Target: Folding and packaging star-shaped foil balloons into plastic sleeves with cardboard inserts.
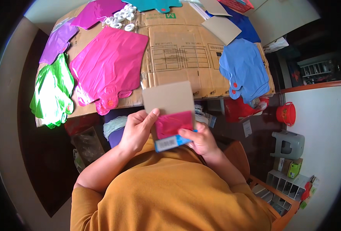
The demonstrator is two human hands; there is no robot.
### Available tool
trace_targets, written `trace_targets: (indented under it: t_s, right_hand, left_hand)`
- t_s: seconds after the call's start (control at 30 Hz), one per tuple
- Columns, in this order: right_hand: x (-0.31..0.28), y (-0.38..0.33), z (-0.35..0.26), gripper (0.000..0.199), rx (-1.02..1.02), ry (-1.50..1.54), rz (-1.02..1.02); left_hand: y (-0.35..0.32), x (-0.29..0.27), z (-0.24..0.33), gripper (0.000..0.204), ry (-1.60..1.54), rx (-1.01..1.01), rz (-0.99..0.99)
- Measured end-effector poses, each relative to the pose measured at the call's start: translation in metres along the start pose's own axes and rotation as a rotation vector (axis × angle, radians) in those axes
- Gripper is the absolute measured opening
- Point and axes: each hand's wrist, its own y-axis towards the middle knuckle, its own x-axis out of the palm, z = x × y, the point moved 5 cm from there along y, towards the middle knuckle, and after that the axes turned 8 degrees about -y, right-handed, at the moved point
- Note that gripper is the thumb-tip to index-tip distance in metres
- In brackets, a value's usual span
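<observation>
Between my two hands, close to my chest, is a beige cardboard card (168,95) with a folded piece of pink foil (170,124) lying flat on it. A blue strip (184,139) with a white barcode label crosses the card's lower end. My left hand (137,129) is closed on the card's left edge, thumb on top. On the opposite side my right hand (203,140) pinches the lower right edge, its thumb pressing on the pink foil. The fingers under the card are hidden.
Cardboard (178,40) covers the table. Flat foil balloons lie there: pink (109,61), green (54,90), purple (58,40) and blue (244,63). White ribbon rolls (121,17) and loose beige cards (222,30) sit at the back. A red bucket (285,114) and grey stool (288,144) stand right.
</observation>
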Motion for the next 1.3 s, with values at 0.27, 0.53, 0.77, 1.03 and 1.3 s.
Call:
trace_targets:
  t_s: [0.27, 0.53, 0.77, 1.03, 1.3]
  right_hand:
    - [-0.092, -0.041, -0.039, 0.022, 0.141, -0.045, -0.154]
    - [-0.058, 0.028, -0.038, 0.016, 0.327, 0.046, -0.338]
    - [-0.069, 0.027, -0.05, 0.015, 0.219, 0.184, -0.192]
    - [-0.068, 0.02, -0.053, 0.015, 0.279, -0.005, -0.227]
    - [-0.061, 0.03, -0.046, 0.017, 0.352, 0.011, -0.283]
  left_hand:
    - [0.042, 0.047, 0.131, 0.016, 1.254, 1.166, -0.303]
    - [0.108, 0.053, 0.112, 0.012, 1.678, 1.105, -0.708]
    - [0.097, 0.051, 0.122, 0.014, 1.52, 1.057, -0.626]
    - [0.095, 0.057, 0.111, 0.009, 1.551, 1.312, -0.561]
    - [0.083, 0.055, 0.109, 0.016, 1.477, 1.178, -0.459]
